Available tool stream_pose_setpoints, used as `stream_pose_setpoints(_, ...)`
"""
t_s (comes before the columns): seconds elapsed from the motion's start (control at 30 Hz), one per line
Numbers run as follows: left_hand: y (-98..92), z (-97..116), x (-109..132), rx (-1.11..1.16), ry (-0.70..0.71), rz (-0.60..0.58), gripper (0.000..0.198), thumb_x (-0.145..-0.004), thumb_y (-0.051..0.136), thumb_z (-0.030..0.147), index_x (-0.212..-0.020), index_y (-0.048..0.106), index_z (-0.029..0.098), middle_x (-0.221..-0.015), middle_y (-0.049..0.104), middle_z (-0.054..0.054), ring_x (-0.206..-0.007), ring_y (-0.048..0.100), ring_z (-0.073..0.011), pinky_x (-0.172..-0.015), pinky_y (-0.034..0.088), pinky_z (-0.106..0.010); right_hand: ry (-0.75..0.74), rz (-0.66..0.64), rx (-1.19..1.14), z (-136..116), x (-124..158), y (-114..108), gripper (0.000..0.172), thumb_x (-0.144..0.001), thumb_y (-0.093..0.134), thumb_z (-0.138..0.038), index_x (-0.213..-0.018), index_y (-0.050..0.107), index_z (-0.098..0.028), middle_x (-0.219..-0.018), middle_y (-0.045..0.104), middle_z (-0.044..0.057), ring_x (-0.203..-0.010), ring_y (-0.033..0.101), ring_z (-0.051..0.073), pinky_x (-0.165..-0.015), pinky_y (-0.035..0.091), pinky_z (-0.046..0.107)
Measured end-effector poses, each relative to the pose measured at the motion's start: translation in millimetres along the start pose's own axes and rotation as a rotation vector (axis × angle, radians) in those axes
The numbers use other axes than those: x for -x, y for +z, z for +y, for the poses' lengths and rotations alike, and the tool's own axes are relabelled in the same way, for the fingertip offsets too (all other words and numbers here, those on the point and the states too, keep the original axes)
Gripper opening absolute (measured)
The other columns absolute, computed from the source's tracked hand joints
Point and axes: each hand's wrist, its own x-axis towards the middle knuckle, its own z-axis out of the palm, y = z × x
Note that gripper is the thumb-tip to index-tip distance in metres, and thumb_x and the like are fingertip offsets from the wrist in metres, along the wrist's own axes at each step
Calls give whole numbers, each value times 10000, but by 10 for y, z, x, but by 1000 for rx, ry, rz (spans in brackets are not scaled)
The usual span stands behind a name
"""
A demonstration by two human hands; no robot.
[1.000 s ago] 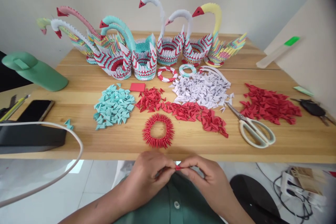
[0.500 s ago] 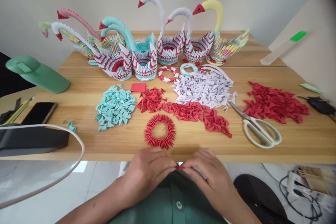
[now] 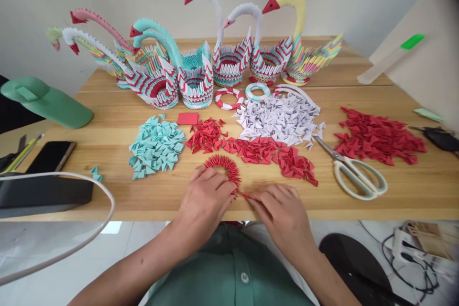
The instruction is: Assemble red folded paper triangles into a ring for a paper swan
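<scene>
A spiky ring of folded red paper pieces (image 3: 227, 165) lies on the table near its front edge. My left hand (image 3: 206, 196) covers the ring's lower left, its fingers closed on the near side. Just to the right, my right hand (image 3: 278, 208) pinches a small folded red paper piece (image 3: 246, 195) between thumb and finger, close to the ring. Beyond the hands are loose red paper pieces (image 3: 258, 149), a heap of white pieces (image 3: 276, 117) and a heap of turquoise pieces (image 3: 158, 146).
Paper swans (image 3: 197, 86) stand in a row at the back. Scissors (image 3: 358, 177) and a larger red heap (image 3: 382, 136) lie right. A green bottle (image 3: 53, 103), a phone (image 3: 52, 155) and a white cable (image 3: 107, 201) are left. The table's front edge (image 3: 337, 215) runs below the hands.
Both hands have moved from below the table edge up over the table. My left hand has taken hold of the red ring; my right hand has brought the red piece beside it.
</scene>
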Motion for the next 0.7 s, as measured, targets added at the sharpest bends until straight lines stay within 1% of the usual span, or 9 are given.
stream_pose_setpoints(0.2,18,-20,5,50,-3,36,153,-957,566,140,-885,697,174,-828,715,-15,-826,596,-188,-881,363,-372,6,11,1,13,1,38,130,-979,578,-204,-923,692,-177,-752,631,36,-758,540,189,-738,346,337)
stream_pose_setpoints(0.33,46,-41,18,80,-6,67,169,-965,559,151,-879,703,175,-815,714,-12,-802,586,-181,-877,363,-363,3,7,-8,24,3,59,119,-970,592,-198,-896,684,-175,-754,636,32,-751,545,183,-746,353,337)
stream_pose_setpoints(0.53,45,-53,22,107,-13,56,203,-986,534,175,-883,709,171,-792,696,-19,-793,574,-182,-837,366,-357,8,4,-44,16,2,63,120,-971,589,-196,-894,681,-182,-770,654,26,-759,563,179,-745,360,336)
stream_pose_setpoints(0.7,36,-73,18,130,14,52,227,-997,519,180,-877,710,163,-781,697,-30,-823,588,-189,-810,380,-356,27,-6,-48,-5,-6,47,109,-960,596,-185,-887,677,-194,-751,650,5,-732,573,162,-744,375,334)
